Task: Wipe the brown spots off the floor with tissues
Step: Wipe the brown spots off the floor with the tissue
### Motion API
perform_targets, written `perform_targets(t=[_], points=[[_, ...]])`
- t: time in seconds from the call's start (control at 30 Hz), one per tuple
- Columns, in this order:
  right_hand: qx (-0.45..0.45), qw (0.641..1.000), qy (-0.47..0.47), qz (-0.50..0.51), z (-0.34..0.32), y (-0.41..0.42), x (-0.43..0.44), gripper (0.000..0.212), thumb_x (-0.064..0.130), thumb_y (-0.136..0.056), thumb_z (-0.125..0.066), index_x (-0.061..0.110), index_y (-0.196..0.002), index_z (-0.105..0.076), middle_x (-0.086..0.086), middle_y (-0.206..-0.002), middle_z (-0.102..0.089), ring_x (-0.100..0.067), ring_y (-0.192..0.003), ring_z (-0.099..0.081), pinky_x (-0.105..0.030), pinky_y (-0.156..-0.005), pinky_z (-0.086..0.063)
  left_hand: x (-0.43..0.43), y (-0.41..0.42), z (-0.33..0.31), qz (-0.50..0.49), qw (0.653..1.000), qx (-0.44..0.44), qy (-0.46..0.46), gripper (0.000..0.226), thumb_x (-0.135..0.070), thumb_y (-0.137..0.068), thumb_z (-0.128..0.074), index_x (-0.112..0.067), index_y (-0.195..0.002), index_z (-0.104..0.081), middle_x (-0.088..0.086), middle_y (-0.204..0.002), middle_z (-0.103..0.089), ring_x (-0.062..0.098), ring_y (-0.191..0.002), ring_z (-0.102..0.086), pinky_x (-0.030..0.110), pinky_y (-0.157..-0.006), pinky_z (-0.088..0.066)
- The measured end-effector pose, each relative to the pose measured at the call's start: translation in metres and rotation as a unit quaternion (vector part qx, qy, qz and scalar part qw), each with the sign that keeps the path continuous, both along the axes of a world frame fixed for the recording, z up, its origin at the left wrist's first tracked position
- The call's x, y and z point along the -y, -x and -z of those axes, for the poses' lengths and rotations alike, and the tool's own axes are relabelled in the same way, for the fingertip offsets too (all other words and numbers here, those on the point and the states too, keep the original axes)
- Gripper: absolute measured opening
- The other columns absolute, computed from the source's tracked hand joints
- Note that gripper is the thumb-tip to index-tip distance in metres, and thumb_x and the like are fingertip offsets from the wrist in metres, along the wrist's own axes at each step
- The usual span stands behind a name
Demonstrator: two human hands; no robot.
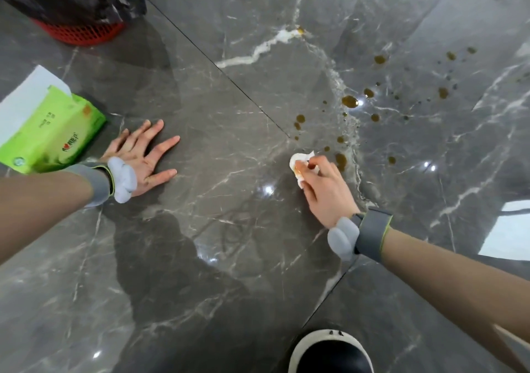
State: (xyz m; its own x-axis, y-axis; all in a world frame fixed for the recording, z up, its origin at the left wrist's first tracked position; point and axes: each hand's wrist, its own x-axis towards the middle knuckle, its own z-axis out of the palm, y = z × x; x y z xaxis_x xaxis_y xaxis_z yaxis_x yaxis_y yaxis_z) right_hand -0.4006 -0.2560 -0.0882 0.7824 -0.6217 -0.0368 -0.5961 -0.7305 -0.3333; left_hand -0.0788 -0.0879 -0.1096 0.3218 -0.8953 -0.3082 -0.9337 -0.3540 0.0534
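While the left hand [143, 154] lies flat with fingers spread on the grey marble-patterned tile floor [229, 229], the right hand [324, 183] pinches a crumpled white tissue stained brown [299, 166] against the floor. Scattered brown liquid spots [350, 101] lie just beyond the tissue. A green soft tissue pack [54, 131] sits beside the left hand, near a red mesh bin with black liner [80, 32].

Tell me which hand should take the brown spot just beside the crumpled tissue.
Right. The right hand grips the stained tissue beside that brown spot. The left hand lies flat on the floor by the tissue pack, holding nothing.
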Motion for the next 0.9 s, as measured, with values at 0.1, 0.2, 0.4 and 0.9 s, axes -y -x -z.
perform_targets(t=[0.1,0.2,0.4,0.9], points=[[-0.010,0.995,-0.023,-0.101,-0.003,-0.007,-0.027,0.048,-0.007,-0.076,-0.054,0.007,-0.122,-0.052,-0.018,-0.109,-0.052,-0.034,-0.085,-0.050,-0.048,-0.074,-0.050,-0.003,0.000,0.002,-0.005,1.000,-0.006,0.011,0.073,-0.050,-0.088,-0.049,-0.029,-0.148,-0.013,0.004,-0.158,0.000,0.023,-0.144,0.002,0.041,-0.114,0.000],[-0.027,0.972,-0.060,-0.224,0.001,-0.007,-0.072,0.055,-0.001,-0.078,-0.056,0.012,-0.130,-0.043,-0.010,-0.106,-0.047,-0.026,-0.086,-0.049,-0.038,-0.069,-0.053,-0.005,-0.003,0.001,-0.001,1.000,-0.005,0.006,0.072,-0.061,-0.088,-0.040,-0.029,-0.148,-0.014,0.005,-0.158,-0.001,0.024,-0.144,0.001,0.041,-0.114,0.000],[0.003,0.985,-0.071,-0.159,-0.004,-0.010,-0.032,0.030,0.003,-0.085,-0.055,0.002,-0.114,-0.058,-0.019,-0.122,-0.052,-0.034,-0.098,-0.058,-0.032,-0.084,-0.045,-0.005,-0.002,0.001,0.000,1.000,-0.003,0.000,0.097,-0.075,-0.062,-0.006,-0.031,-0.148,-0.014,0.004,-0.158,-0.002,0.023,-0.144,0.000,0.041,-0.114,0.000],[0.027,0.949,-0.172,-0.264,0.000,-0.007,-0.075,0.032,0.013,-0.083,-0.043,0.015,-0.107,-0.064,-0.006,-0.109,-0.058,-0.021,-0.087,-0.063,-0.029,-0.076,-0.055,-0.007,-0.006,0.006,0.006,1.000,0.002,0.014,0.095,-0.074,-0.064,-0.007,-0.030,-0.147,-0.017,0.005,-0.158,-0.003,0.024,-0.144,-0.001,0.040,-0.113,0.000]])
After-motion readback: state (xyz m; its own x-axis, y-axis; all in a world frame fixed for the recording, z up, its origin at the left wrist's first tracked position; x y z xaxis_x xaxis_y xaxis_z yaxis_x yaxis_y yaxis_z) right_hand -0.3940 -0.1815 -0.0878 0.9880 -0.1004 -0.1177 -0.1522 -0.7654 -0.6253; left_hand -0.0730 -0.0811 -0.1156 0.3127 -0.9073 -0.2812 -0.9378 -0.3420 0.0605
